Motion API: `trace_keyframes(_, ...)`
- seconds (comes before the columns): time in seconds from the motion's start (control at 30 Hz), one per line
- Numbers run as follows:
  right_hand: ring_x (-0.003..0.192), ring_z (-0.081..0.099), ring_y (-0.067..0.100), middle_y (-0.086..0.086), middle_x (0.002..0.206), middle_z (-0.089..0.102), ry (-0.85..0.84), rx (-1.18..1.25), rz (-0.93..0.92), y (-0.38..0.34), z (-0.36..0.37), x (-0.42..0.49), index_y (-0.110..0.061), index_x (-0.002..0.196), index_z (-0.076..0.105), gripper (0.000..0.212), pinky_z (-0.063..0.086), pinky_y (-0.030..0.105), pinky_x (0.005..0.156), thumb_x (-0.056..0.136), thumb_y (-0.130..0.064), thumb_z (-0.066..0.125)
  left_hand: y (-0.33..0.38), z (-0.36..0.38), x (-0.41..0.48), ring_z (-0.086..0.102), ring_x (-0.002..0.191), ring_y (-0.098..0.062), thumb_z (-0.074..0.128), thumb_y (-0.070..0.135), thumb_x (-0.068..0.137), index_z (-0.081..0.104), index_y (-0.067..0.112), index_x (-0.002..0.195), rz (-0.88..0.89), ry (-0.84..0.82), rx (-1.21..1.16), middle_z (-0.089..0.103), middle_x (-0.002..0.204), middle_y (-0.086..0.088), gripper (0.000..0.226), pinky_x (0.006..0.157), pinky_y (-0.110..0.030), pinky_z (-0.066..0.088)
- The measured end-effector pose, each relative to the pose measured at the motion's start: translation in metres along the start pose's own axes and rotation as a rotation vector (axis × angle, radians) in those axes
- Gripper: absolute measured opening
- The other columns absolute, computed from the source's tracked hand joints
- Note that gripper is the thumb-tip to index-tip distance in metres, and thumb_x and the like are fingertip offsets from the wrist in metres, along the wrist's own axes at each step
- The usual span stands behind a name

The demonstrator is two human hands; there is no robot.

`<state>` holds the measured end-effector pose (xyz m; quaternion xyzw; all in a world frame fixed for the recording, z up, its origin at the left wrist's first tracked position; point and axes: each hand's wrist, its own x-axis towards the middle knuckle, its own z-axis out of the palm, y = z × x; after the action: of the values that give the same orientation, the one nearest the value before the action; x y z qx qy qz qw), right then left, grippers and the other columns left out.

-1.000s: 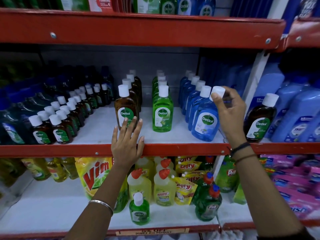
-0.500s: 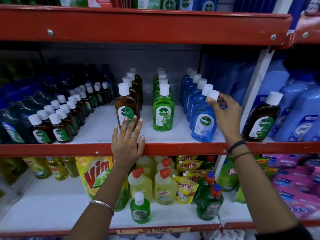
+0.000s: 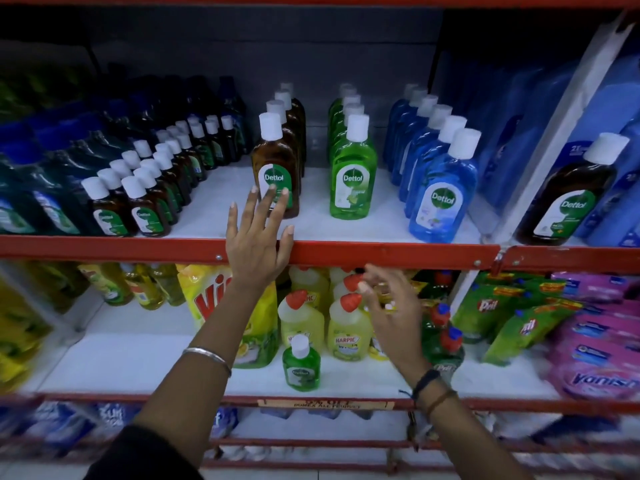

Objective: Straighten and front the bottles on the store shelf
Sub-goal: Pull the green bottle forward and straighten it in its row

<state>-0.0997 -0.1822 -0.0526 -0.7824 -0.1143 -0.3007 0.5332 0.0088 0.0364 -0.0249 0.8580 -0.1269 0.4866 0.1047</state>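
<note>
Running under both wrists, the lower shelf's red front rail (image 3: 485,403) is nearest; a small green Dettol bottle (image 3: 301,367) stands alone just behind it, bare white board to its left. The right hand (image 3: 391,306) hangs blurred, fingers loosely spread and gripping nothing, its fingertips just beside the red caps of the yellow Harpic bottles (image 3: 346,327). Higher, the left hand (image 3: 258,244) lies flat over the upper shelf's red lip (image 3: 398,252), fingers splayed, holding nothing; its fingertips overlap the brown Dettol bottle (image 3: 277,168). Open board lies right of those fingertips up to the green Dettol bottle (image 3: 352,171), then again to the blue Dettol bottle (image 3: 443,192), each fronting its row. Small brown bottles (image 3: 138,202) crowd the left.
</note>
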Motion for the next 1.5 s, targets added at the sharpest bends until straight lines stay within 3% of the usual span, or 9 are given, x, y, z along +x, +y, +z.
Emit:
trace_keyframes(0.13,0.096,0.059,0.005,-0.006,0.106,0.062,-0.348,-0.021,0.165,0.038,0.038,-0.042,-0.022,0.116,0.06,0.039,0.05,0.025,0.081,0.087,-0.048,0.053,0.002,0.001,0.001,0.038,0.143,-0.029,0.037,0.039,0.1,0.038,0.021,0.148,-0.009,-0.008,-0.007,0.049,0.149,-0.007,0.052,0.116,-0.053,0.022)
trace_keyframes(0.23,0.11,0.052,-0.004,-0.009,0.119,0.056,-0.574,0.001,0.293,0.059,0.059,-0.063,-0.024,0.125,0.053,0.059,0.043,0.022,0.091,0.08,-0.061,0.058,0.002,0.0,0.0,0.037,0.143,-0.029,0.037,0.038,0.099,0.039,0.021,0.148,-0.012,-0.015,-0.011,0.049,0.149,-0.006,0.052,0.117,-0.052,0.021)
trace_keyframes(0.33,0.113,0.05,0.0,-0.01,0.123,0.054,-0.666,-0.012,0.349,0.069,0.073,-0.072,-0.027,0.128,0.051,0.055,0.04,0.024,0.096,0.08,-0.05,0.067,0.003,-0.001,0.001,0.039,0.142,-0.03,0.037,0.038,0.099,0.041,0.02,0.146,-0.017,-0.014,-0.015,0.05,0.148,-0.006,0.051,0.116,-0.052,0.023)
trace_keyframes(0.57,0.108,0.056,0.01,-0.01,0.114,0.062,-0.625,0.04,0.39,0.068,0.081,-0.068,-0.029,0.115,0.06,0.038,0.04,0.009,0.088,0.08,-0.033,0.073,0.005,-0.002,0.001,0.038,0.142,-0.03,0.038,0.037,0.098,0.043,0.019,0.146,-0.029,-0.027,-0.021,0.051,0.148,-0.006,0.052,0.115,-0.052,0.024)
trace_keyframes(0.77,0.098,0.065,0.01,-0.002,0.104,0.071,-0.497,0.099,0.36,0.049,0.056,-0.048,-0.023,0.107,0.066,0.033,0.05,0.018,0.084,0.076,-0.023,0.078,0.004,-0.002,0.001,0.037,0.143,-0.029,0.037,0.037,0.098,0.041,0.02,0.147,-0.03,-0.044,-0.034,0.05,0.148,-0.006,0.051,0.115,-0.053,0.024)
trace_keyframes(0.97,0.082,0.065,-0.001,-0.026,0.085,0.072,-0.347,0.189,0.247,-0.007,0.013,0.004,-0.037,0.098,0.065,0.035,0.049,0.014,0.074,0.072,-0.017,0.079,0.005,-0.004,0.001,0.036,0.144,-0.029,0.036,0.038,0.099,0.04,0.02,0.148,-0.036,-0.073,-0.044,0.049,0.149,-0.006,0.052,0.115,-0.054,0.024)
trace_keyframes(1.23,0.094,0.067,0.023,-0.005,0.098,0.073,-0.156,0.302,-0.027,-0.078,-0.03,0.085,-0.027,0.107,0.067,0.032,0.055,0.039,0.084,0.076,-0.034,0.072,0.006,-0.008,0.002,0.036,0.143,-0.029,0.035,0.037,0.1,0.04,0.018,0.148,-0.039,-0.086,-0.058,0.049,0.149,-0.008,0.052,0.114,-0.054,0.025)
trace_keyframes(1.37,0.09,0.067,0.011,-0.014,0.093,0.074,-0.048,0.322,-0.1,-0.095,-0.033,0.123,-0.035,0.101,0.066,0.025,0.055,0.033,0.084,0.076,-0.034,0.07,0.006,-0.008,0.001,0.039,0.142,-0.03,0.035,0.037,0.1,0.041,0.018,0.147,-0.033,-0.075,-0.048,0.051,0.147,-0.008,0.051,0.113,-0.055,0.028)
trace_keyframes(1.5,0.088,0.064,0.013,-0.004,0.095,0.071,0.039,0.313,-0.102,-0.094,-0.025,0.15,-0.029,0.101,0.066,0.021,0.054,0.035,0.084,0.081,-0.024,0.07,0.005,-0.007,0.001,0.04,0.141,-0.03,0.034,0.038,0.1,0.042,0.018,0.146,-0.026,-0.067,-0.041,0.052,0.146,-0.009,0.051,0.112,-0.055,0.03)
